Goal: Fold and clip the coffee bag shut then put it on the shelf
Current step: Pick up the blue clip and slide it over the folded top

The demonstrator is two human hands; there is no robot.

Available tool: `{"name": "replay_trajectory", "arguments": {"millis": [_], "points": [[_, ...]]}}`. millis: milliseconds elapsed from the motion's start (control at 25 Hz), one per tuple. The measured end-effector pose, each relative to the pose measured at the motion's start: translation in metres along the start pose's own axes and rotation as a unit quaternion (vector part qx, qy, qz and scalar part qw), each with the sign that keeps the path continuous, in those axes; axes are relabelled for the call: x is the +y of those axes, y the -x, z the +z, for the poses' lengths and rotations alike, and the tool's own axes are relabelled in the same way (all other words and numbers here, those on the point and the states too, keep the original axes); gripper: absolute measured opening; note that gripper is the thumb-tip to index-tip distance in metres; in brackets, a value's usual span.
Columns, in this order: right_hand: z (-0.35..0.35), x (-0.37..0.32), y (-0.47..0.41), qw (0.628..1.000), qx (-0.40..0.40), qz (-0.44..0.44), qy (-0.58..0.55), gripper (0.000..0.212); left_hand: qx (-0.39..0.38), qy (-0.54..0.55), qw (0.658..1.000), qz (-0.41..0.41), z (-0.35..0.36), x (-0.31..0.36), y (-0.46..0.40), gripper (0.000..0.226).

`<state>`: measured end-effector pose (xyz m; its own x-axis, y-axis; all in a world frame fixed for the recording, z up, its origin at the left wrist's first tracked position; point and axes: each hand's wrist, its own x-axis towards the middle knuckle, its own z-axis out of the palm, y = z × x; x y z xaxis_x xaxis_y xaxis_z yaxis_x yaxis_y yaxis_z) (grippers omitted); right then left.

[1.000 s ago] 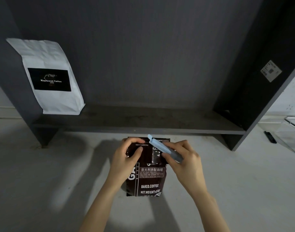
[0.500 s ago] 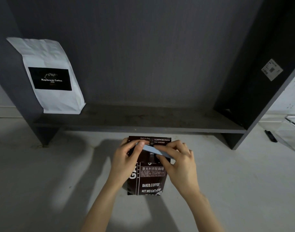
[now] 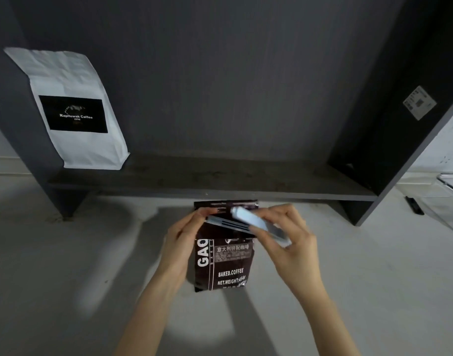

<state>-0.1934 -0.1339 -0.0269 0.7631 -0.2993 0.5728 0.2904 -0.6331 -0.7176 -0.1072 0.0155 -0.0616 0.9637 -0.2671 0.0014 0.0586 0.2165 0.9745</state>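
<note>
A dark brown coffee bag [image 3: 224, 263] with white print stands on the pale floor in front of the shelf. My left hand [image 3: 180, 242] grips its upper left edge at the folded top. My right hand [image 3: 288, 242] holds a pale blue sealing clip [image 3: 246, 221], which lies across the bag's top with its two arms spread apart. The lower arm's tip reaches my left fingers. The low dark shelf board [image 3: 220, 182] runs just behind the bag.
A white coffee bag [image 3: 73, 111] with a black label stands at the shelf's left end. Dark side panels [image 3: 389, 119] frame the shelf. A clear container [image 3: 448, 199] and a small black object [image 3: 415, 205] lie on the floor at right.
The clip came down from a raised tilt onto the bag's top and now lies across it, opened into two arms. My left hand stayed on the bag's upper edge.
</note>
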Motion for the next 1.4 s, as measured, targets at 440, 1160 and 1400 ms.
{"name": "replay_trajectory", "arguments": {"millis": [440, 1160, 1400], "points": [[-0.023, 0.028, 0.011, 0.979, -0.167, 0.106, -0.040, 0.009, 0.010, 0.011, 1.000, -0.019, -0.003, -0.005, 0.000, 0.022], [-0.044, 0.028, 0.006, 0.952, -0.154, 0.191, -0.183, 0.015, -0.065, -0.006, 0.997, 0.036, -0.007, -0.002, -0.002, 0.059], [-0.043, 0.033, -0.005, 0.963, -0.024, 0.212, -0.165, 0.011, -0.077, 0.033, 0.994, 0.074, -0.014, -0.008, -0.005, 0.047]]}}
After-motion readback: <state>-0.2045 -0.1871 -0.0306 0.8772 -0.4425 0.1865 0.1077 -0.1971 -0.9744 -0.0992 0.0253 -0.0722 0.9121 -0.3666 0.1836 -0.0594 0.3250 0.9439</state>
